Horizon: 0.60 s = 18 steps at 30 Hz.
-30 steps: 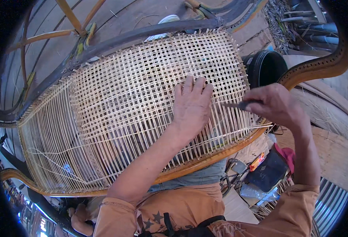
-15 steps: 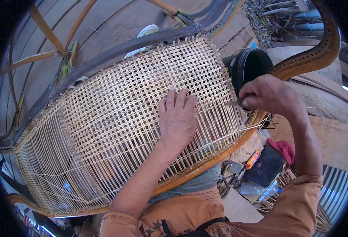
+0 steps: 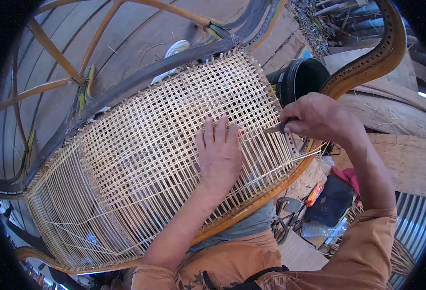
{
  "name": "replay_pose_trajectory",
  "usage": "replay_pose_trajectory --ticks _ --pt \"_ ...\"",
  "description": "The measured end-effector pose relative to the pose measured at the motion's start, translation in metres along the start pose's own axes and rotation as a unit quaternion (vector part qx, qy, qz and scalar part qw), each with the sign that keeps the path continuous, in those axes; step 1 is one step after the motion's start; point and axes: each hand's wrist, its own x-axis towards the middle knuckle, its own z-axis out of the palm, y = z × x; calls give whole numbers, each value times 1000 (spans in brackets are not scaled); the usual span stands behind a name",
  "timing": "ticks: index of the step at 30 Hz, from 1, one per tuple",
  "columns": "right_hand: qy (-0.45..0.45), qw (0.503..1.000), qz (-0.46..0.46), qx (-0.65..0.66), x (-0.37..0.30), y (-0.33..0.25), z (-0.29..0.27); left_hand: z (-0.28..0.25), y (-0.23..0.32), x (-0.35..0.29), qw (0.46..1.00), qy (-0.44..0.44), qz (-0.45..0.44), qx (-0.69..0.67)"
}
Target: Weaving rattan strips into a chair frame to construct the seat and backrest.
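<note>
Across my lap lies a curved wooden chair frame with a pale cane panel strung over it. Its upper part is woven in a tight grid. Toward me and at the left, mostly parallel strands run unwoven. My left hand rests flat on the weave near its lower border, fingers stretched and slightly apart. At the panel's right edge, my right hand grips a small pointed tool with a dark handle. Its thin tip points left over the strands; whether it touches them I cannot tell. Loose cane ends stick out over the right rail.
A dark green bucket stands just beyond my right hand. The frame's drilled curved arm rises at the far right. A dark pouch and a plastic bottle lie at lower right. Another bent-pole frame stands at far left.
My right hand has moved a little left and the tool's tip now shows clearly over the strands. My left hand stays on the weave. The whole view has shifted slightly.
</note>
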Motion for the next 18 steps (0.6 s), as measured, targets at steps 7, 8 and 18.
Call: replay_pose_trajectory --ticks 7,8,18 --pt "-7 1000 -26 -3 9 1 18 -16 45 -56 968 -202 74 -131" --pt "-9 1000 -27 -4 5 4 17 -15 47 -63 970 -189 67 -134" --pt "96 990 -25 97 -3 3 8 -2 38 -79 976 -171 79 -109"
